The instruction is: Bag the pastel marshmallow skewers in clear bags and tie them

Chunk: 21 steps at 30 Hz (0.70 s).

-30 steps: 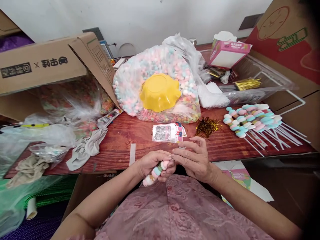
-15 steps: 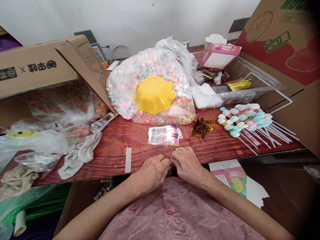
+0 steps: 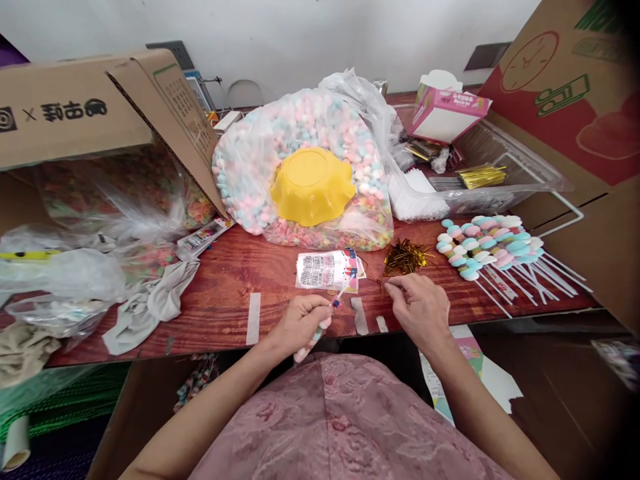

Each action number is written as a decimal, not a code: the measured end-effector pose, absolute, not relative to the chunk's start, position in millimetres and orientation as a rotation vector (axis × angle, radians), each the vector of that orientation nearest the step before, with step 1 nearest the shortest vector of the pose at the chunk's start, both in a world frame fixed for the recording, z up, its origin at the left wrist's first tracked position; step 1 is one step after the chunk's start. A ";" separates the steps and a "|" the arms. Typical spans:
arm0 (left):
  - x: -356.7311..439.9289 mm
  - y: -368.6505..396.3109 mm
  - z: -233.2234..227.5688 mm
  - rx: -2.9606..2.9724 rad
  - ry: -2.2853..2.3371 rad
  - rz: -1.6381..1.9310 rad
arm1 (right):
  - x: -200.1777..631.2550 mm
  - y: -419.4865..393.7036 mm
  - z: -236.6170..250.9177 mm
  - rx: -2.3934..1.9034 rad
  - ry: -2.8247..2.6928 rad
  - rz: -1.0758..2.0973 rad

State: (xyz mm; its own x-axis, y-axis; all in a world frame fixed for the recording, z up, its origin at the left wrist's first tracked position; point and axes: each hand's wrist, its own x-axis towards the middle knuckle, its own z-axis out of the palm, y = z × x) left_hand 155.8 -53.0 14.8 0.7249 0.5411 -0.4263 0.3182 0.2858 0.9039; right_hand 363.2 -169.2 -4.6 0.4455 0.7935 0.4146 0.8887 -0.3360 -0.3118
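My left hand (image 3: 301,319) grips a marshmallow skewer (image 3: 314,337) in a clear wrapper, its pastel end pointing down toward my lap and its stick end poking up by the printed labels (image 3: 327,269). My right hand (image 3: 419,305) rests on the wooden table (image 3: 225,293) with fingers pinched at a thin gold twist tie, just below the small heap of gold twist ties (image 3: 404,255). A pile of finished marshmallow skewers (image 3: 487,245) lies to the right of that hand.
A big clear bag of pastel marshmallows (image 3: 300,140) with a yellow bowl (image 3: 311,185) on it sits at the table's middle back. An open cardboard box (image 3: 75,113) and plastic bags crowd the left. A clear tray (image 3: 500,183) and a pink carton (image 3: 447,113) stand back right.
My hands were together at the skewer's top; now they have parted. The right hand has reached right toward the gold ties while the left keeps the skewer.
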 end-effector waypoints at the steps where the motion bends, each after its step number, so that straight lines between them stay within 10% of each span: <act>1: 156.9 -52.4 14.5 1.209 0.826 0.171 | 365.9 -170.6 -9.8 -2.275 -1.407 -0.288; 21: 208.0 -55.4 26.1 0.950 0.548 0.219 | 344.5 -175.8 -12.6 -1.926 -1.851 -0.551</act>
